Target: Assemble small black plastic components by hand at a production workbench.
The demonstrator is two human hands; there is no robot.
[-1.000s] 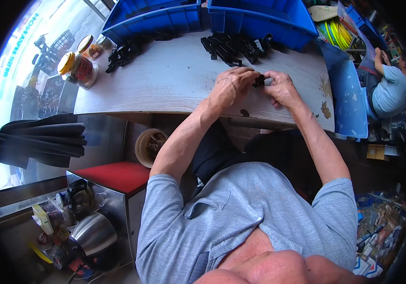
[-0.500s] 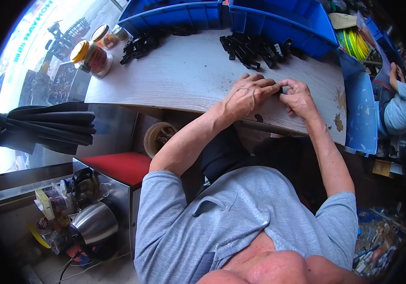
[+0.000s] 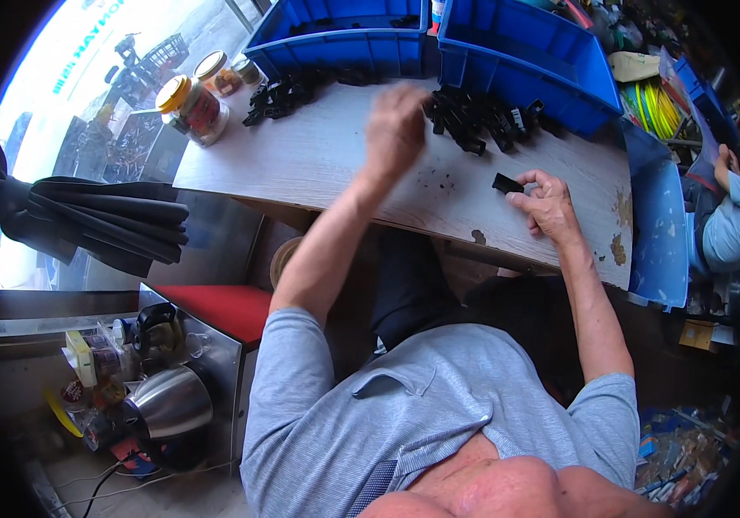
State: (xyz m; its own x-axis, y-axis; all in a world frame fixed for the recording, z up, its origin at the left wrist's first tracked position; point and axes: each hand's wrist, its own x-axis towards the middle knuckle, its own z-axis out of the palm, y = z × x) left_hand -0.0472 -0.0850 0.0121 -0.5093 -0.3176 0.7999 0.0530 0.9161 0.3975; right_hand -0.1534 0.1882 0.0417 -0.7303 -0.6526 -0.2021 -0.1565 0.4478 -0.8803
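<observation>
the right hand (image 3: 550, 207) is pinching an oblong black piece (image 3: 505, 183) at the wood-grained table (image 3: 318, 166) while the left hand (image 3: 394, 129) is blurring beside slim black parts (image 3: 458, 123), its grip unclear.

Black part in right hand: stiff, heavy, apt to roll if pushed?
The black part seems stiff: it juts straight from the right hand without sagging. Probably light, as a pinch holds it. Its straight-edged, blocky outline suggests sliding over rolling.

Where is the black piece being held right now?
In the head view, right of centre: the black piece is pinched in the right hand over the pale tabletop, below the right-hand pile of black parts.
</observation>
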